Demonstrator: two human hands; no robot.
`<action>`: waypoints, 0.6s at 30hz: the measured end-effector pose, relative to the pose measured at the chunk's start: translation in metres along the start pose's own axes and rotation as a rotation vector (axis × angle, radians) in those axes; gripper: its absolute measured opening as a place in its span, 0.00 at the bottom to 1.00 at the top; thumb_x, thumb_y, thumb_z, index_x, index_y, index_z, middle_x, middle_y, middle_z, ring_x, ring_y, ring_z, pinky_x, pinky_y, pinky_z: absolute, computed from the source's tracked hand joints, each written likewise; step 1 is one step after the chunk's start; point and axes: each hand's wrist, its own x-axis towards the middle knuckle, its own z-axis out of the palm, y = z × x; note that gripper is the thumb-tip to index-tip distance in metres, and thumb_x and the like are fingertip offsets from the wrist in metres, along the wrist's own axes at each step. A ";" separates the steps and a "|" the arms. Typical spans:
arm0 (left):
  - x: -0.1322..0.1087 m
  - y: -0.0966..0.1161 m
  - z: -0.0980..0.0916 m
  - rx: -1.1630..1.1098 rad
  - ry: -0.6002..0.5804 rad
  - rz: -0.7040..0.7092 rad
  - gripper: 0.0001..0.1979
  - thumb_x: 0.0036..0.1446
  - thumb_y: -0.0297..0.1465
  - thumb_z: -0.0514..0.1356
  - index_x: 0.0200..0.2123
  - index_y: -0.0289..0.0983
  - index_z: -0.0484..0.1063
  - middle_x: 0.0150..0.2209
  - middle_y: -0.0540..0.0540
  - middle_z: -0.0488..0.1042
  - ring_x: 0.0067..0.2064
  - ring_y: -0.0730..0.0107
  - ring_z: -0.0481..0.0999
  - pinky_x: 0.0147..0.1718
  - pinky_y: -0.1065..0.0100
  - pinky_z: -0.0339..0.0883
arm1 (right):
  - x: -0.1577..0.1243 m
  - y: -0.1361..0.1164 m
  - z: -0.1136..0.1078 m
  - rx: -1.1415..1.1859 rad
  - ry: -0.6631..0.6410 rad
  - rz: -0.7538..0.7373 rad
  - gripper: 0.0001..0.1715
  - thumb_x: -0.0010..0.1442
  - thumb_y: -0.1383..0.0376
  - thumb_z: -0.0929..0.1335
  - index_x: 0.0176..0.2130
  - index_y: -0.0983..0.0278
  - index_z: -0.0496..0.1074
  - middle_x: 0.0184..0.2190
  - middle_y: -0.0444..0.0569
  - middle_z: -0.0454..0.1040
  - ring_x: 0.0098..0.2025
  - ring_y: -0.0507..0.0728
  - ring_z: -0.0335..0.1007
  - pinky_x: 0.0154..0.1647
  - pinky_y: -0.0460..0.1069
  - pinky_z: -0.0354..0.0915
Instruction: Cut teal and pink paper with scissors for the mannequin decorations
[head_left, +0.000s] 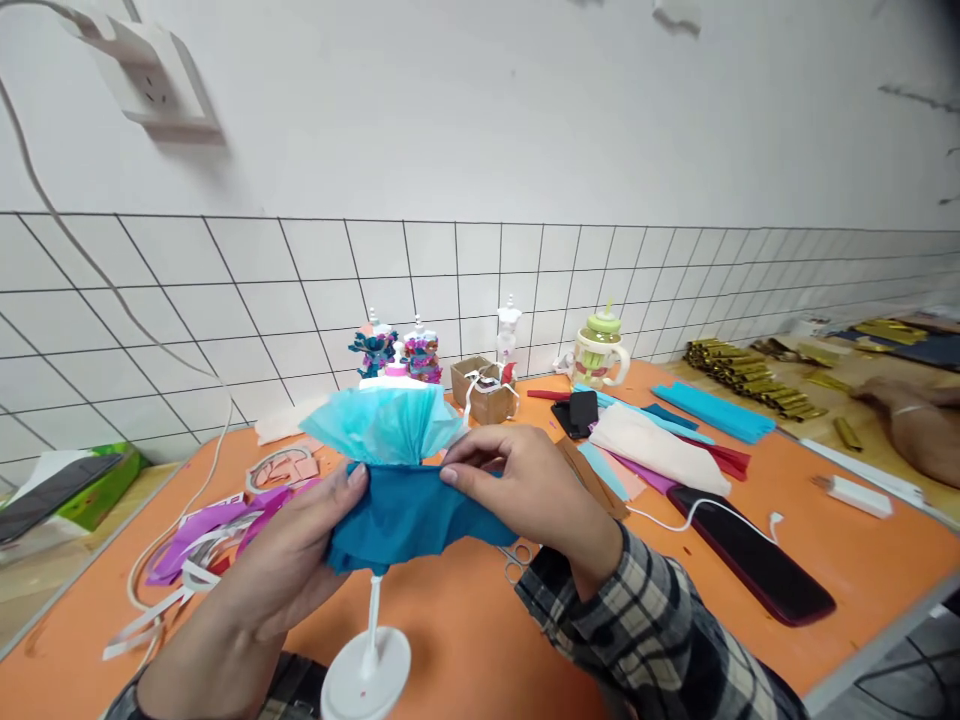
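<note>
My left hand (296, 560) curls around the left side of a strip of dark teal crepe paper (420, 515), thumb pressed on its upper edge. On the right, my right hand (529, 490) pinches the same strip's top edge between thumb and fingers. Above the strip fans out a pleated light blue crepe paper piece (382, 425). Both papers surround the top of a small white stand (369, 675) with a round base; whatever they wrap is hidden. Scissors (516, 562) lie partly covered beneath my right hand.
Decorated mini dress forms (420, 352), a bare white one (509, 330), a small box (484, 397) and a mug (598, 355) stand at the back. Crepe paper (660, 445), a phone (750, 555) and a charger (855, 495) lie right. Another person's hand (911, 415) rests far right.
</note>
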 end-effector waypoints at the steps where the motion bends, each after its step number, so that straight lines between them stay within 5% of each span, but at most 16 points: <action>1: 0.000 -0.001 -0.002 -0.018 -0.020 0.003 0.30 0.51 0.41 0.75 0.56 0.41 0.77 0.44 0.42 0.85 0.43 0.51 0.85 0.38 0.63 0.80 | 0.000 0.000 0.000 0.030 -0.026 0.015 0.03 0.58 0.67 0.73 0.34 0.63 0.81 0.33 0.46 0.82 0.36 0.55 0.78 0.36 0.48 0.69; 5: 0.000 -0.004 -0.009 -0.094 -0.137 -0.001 0.26 0.58 0.37 0.71 0.59 0.40 0.76 0.47 0.41 0.85 0.53 0.46 0.82 0.52 0.55 0.77 | -0.001 -0.001 -0.002 0.138 -0.120 0.045 0.04 0.57 0.66 0.74 0.34 0.65 0.81 0.30 0.47 0.81 0.32 0.54 0.76 0.32 0.47 0.67; 12: 0.002 -0.002 0.005 -0.287 -0.399 0.029 0.16 0.66 0.34 0.62 0.55 0.40 0.79 0.53 0.43 0.83 0.64 0.46 0.73 0.66 0.45 0.60 | -0.003 -0.005 0.001 0.111 0.026 -0.091 0.04 0.59 0.65 0.74 0.34 0.63 0.82 0.31 0.44 0.82 0.35 0.52 0.76 0.36 0.46 0.67; 18: 0.001 -0.009 -0.006 -0.303 -0.341 0.067 0.09 0.61 0.32 0.66 0.43 0.43 0.85 0.42 0.47 0.87 0.59 0.44 0.77 0.62 0.46 0.68 | -0.002 -0.003 0.010 0.100 0.081 -0.168 0.06 0.60 0.65 0.74 0.32 0.65 0.80 0.28 0.43 0.79 0.32 0.52 0.72 0.35 0.46 0.64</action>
